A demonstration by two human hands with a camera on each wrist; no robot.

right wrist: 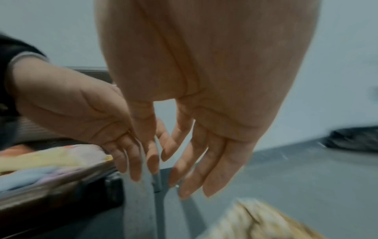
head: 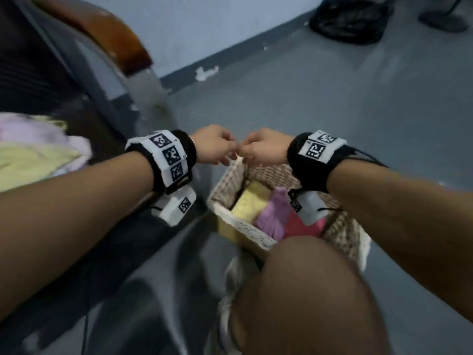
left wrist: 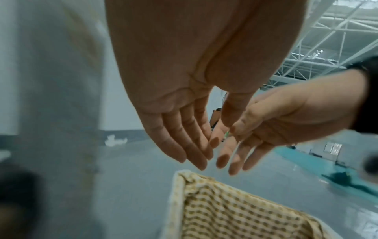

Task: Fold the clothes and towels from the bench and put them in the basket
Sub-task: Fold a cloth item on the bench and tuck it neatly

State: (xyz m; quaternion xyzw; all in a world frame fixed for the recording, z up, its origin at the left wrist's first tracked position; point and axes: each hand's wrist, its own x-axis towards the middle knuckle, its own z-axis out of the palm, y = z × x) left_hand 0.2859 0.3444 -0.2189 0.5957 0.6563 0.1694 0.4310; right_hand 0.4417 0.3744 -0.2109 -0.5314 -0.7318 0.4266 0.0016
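Note:
A woven basket [head: 240,224] with a checked liner stands on the floor beside the bench. It holds a folded yellow towel [head: 252,202], a purple cloth [head: 275,213] and a pink cloth [head: 302,226]. My left hand [head: 226,152] and right hand [head: 249,152] hover close together above the basket's far rim. In the wrist views the left hand [left wrist: 192,150] and right hand [right wrist: 194,165] show relaxed, straight fingers with nothing in them. A loose pile of pale pink and yellow clothes [head: 33,155] lies on the bench at the left, also seen as the pile [right wrist: 51,161].
The bench's wooden armrest [head: 107,34] and grey metal leg [head: 153,98] rise left of the basket. My bare knee [head: 307,290] is in front of the basket. A black bag [head: 350,19] lies on the grey floor at the far wall.

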